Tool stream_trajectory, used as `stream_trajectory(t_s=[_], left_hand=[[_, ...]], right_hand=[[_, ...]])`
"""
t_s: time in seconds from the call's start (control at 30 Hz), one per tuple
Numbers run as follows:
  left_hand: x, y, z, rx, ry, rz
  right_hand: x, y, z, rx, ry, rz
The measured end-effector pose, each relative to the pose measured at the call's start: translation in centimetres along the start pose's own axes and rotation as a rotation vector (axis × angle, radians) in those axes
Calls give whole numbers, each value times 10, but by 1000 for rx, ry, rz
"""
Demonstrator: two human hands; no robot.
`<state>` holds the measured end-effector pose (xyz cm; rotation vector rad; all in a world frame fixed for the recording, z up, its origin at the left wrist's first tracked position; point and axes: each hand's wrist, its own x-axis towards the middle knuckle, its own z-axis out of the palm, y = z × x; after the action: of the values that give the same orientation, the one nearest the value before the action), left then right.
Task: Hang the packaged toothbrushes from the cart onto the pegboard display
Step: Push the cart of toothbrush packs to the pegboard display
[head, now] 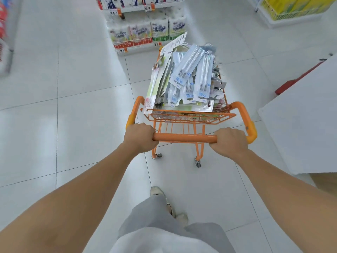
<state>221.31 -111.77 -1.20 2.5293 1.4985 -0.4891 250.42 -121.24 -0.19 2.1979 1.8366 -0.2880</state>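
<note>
Both hands are clamped on the orange handlebar point(184, 138) of the small cart point(189, 115): the left hand point(139, 138) near its left end, the right hand point(230, 142) near its right. The packaged toothbrushes point(189, 77) lie heaped in the cart's basket, overflowing its rim. Shelves of paper-towel packs point(147, 31) stand ahead on the white tiled floor point(73, 106)

Blue-and-white packaged toothbrushes point(189, 77) heaped loosely, overflowing the small orange cart point(187, 115)
</note>
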Motion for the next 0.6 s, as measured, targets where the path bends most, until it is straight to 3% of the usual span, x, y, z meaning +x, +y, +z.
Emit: stream_trajectory(t_s=[0.6], left_hand=[[-17,3,0,-152,9,-519]], right_hand=[[117,-24,-49,-150,-5,-483]])
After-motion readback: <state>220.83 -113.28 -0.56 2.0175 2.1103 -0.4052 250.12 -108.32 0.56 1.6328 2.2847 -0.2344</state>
